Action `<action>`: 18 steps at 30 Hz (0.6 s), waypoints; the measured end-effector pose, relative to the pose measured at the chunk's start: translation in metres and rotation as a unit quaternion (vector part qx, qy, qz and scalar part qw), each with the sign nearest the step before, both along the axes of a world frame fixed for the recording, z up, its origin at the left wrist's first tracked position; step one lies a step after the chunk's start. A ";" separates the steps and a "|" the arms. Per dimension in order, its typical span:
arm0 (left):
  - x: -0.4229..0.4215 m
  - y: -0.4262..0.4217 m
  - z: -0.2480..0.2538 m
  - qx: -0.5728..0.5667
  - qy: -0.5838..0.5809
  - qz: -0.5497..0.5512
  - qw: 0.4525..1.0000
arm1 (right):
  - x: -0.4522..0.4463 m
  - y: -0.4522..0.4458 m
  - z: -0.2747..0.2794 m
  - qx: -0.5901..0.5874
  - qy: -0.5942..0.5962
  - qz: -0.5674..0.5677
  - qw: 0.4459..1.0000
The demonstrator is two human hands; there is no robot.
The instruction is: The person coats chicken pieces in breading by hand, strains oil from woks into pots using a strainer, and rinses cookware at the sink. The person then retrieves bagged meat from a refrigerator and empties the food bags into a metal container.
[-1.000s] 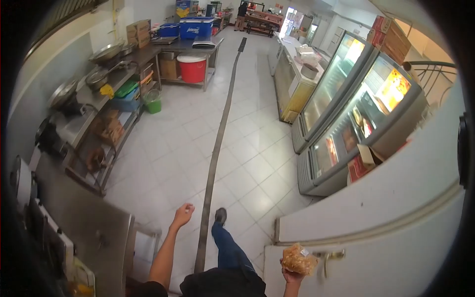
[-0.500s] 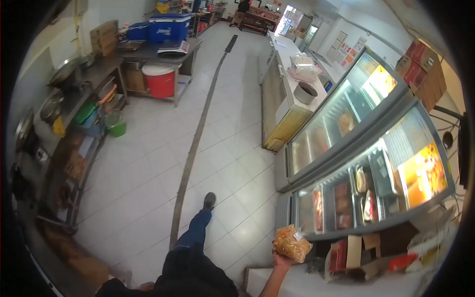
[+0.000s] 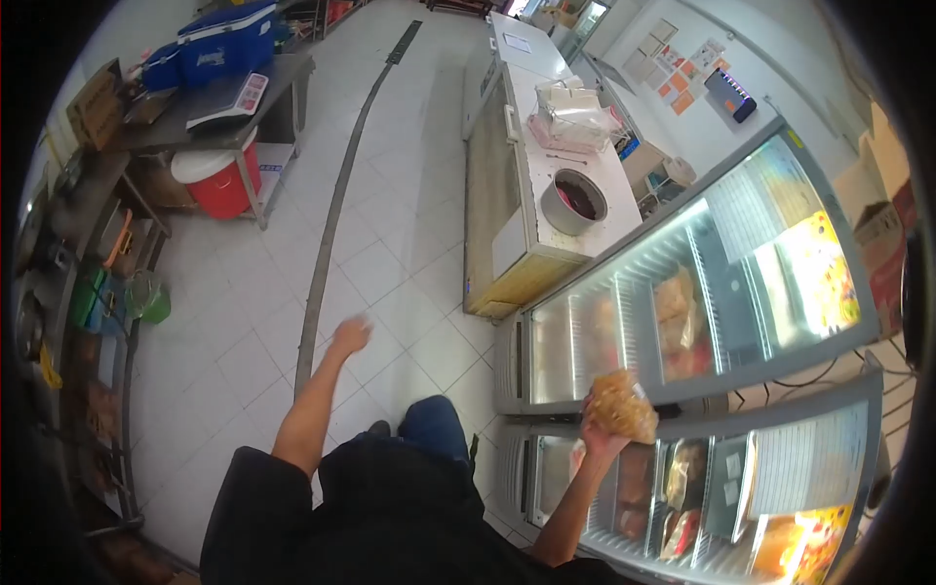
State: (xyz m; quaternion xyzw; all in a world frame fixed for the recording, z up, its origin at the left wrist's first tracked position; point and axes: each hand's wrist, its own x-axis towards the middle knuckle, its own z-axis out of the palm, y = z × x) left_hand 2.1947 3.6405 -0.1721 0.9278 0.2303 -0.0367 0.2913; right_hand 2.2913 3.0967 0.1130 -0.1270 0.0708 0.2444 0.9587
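A clear plastic bag of orange-brown food pieces (image 3: 622, 406) is gripped from below in my right hand (image 3: 602, 441), raised in front of the glass-door fridges. A small white label shows on its upper side. My left hand (image 3: 353, 334) swings out over the tiled floor, away from any object; its fingers are smeared by motion. Closest to the bag are the glass door of the farther fridge (image 3: 687, 302) and, below it, the nearer fridge (image 3: 673, 487) with packed food on its shelves.
A white chest freezer (image 3: 497, 229) stands ahead on the right, carrying a round metal pot (image 3: 573, 202) and a plastic-wrapped stack (image 3: 570, 115). On the left are a steel table (image 3: 283, 83) with a scale (image 3: 229, 102), blue coolers (image 3: 229, 39), and a red bucket (image 3: 222, 185). A dark strip (image 3: 336, 190) runs along the floor.
I have moved forward, with the fridges and freezer now closer. My left hand has come into view over the floor. The bag stays in my right hand, now higher in view.
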 end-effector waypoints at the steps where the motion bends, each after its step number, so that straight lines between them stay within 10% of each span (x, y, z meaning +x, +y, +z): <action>1: 0.067 -0.008 0.069 -0.006 -0.080 0.003 0.997 | 0.038 0.016 0.016 0.014 0.005 0.005 1.000; 6: 0.302 -0.055 0.237 -0.247 -0.244 -0.055 0.936 | 0.233 0.078 0.049 0.042 -0.069 0.066 0.995; 14: 0.554 -0.106 0.204 -0.192 -0.211 -0.024 0.958 | 0.493 0.152 0.033 -0.076 -0.097 0.048 0.991; 16: 0.593 -0.115 0.237 -0.363 0.055 0.031 0.930 | 0.528 0.164 0.015 -0.107 -0.078 0.011 0.991; 18: 0.628 -0.131 0.225 -0.382 0.086 0.059 0.918 | 0.543 0.186 0.009 -0.146 -0.071 -0.026 0.986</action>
